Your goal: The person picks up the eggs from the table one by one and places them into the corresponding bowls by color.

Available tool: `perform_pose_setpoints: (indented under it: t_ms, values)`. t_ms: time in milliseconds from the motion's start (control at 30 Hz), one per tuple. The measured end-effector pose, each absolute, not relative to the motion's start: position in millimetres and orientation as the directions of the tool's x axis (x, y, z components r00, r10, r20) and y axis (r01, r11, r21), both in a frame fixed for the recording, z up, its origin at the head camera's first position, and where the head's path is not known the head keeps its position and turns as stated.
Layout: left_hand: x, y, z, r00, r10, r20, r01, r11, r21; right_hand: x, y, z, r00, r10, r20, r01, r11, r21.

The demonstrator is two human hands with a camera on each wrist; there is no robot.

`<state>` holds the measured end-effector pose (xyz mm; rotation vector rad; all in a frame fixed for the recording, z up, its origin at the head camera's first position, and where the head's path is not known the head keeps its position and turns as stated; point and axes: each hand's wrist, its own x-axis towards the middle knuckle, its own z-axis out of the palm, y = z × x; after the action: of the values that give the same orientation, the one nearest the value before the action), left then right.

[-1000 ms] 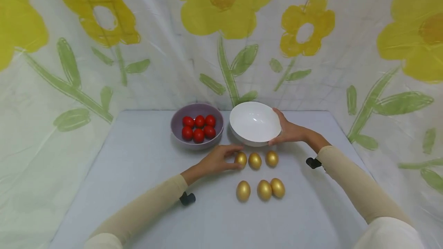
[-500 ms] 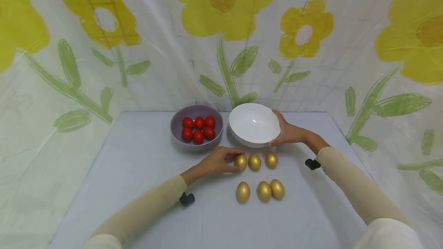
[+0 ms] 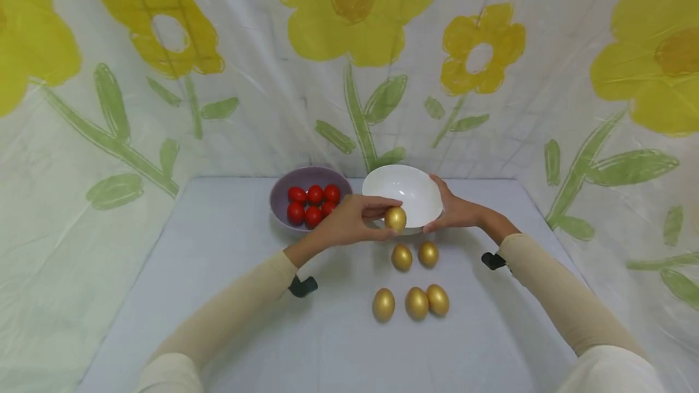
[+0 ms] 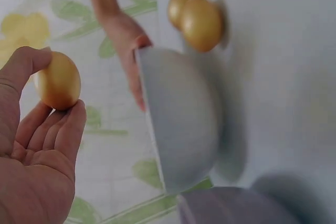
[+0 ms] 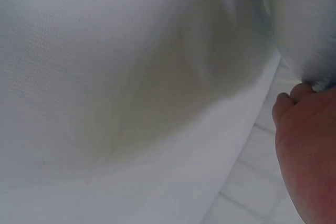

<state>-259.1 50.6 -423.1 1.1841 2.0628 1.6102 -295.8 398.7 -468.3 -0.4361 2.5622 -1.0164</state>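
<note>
OK so the big change: the gold egg (image 3: 395,219) is off the desk (image 3: 218,229) now. A second ago it's sitting at the left end of the back row with the left hand (image 3: 349,223) spread around it, half a second ago it's still down there, and now it's up in the air, pinched between the thumb and fingertips. From the head view it overlaps the near side of the white bowl (image 3: 393,185); the left wrist view has it above rim level with a gap to the bowl.

Right hand (image 3: 454,206) hasn't really budged, it's gripping the right side of that same white bowl, thumb at the near edge, fingers round the far side. The right wrist view is too blurry to add much.

The back row is down to two gold eggs (image 3: 401,258), side by side just in front of the white bowl. The front three (image 3: 384,305) look the same as before, with the right two touching and the left one on its own.

The purple bowl (image 3: 280,194) with its red eggs (image 3: 296,213) is in the same place left of the white one, but the left hand now covers its right part.
</note>
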Motion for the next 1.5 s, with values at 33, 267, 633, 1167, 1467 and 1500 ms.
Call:
perform_pose_setpoints:
  t_ms: [33,267,633,1167,1467,1500]
  values:
    - [-264.2,52.9,-418.3,-0.637,0.722,0.270,0.431,0.043,0.901,-295.4,399.1,-468.5,-0.893,-0.400,-0.208,-0.148,0.695,-0.704]
    - [-299.6,69.1,-396.4,-0.670,0.698,0.253,0.411,0.065,0.909,-294.2,401.6,-469.8,-0.895,-0.396,-0.206,-0.143,0.692,-0.707]
    - [-358.4,95.7,-419.9,-0.654,0.733,0.187,0.563,0.305,0.768,-295.7,396.5,-474.6,-0.892,-0.392,-0.226,-0.123,0.692,-0.712]
    - [-375.6,123.6,-449.9,-0.656,0.755,-0.008,0.714,0.624,0.316,-294.1,396.8,-469.8,-0.899,-0.375,-0.226,-0.112,0.697,-0.708]
    - [-371.1,121.7,-450.1,-0.670,0.741,-0.051,0.715,0.662,0.227,-297.8,394.1,-469.2,-0.899,-0.375,-0.224,-0.125,0.712,-0.691]
    - [-370.8,121.7,-449.4,-0.670,0.741,-0.051,0.716,0.662,0.221,-298.1,393.5,-468.5,-0.899,-0.377,-0.224,-0.126,0.712,-0.691]
